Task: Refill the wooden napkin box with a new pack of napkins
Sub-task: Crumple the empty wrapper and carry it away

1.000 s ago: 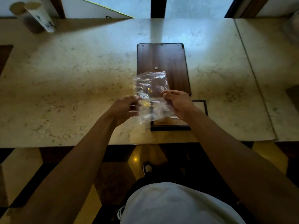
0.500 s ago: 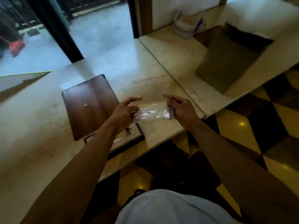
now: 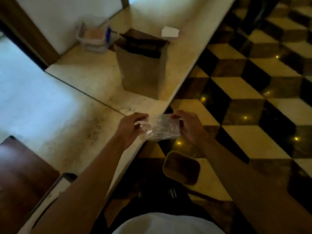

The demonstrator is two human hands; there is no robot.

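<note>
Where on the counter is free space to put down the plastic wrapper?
Free: the counter between the wooden lid and the paper bag. Crowded: the far corner, with the plastic tub beside the bag. Both hands, left hand and right hand, hold the wrapper.

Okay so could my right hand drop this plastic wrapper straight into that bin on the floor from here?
Probably yes. The right hand and left hand hold the crumpled clear wrapper past the counter edge, and the open bin on the floor sits just below and nearer you, with nothing visible between them.
</note>
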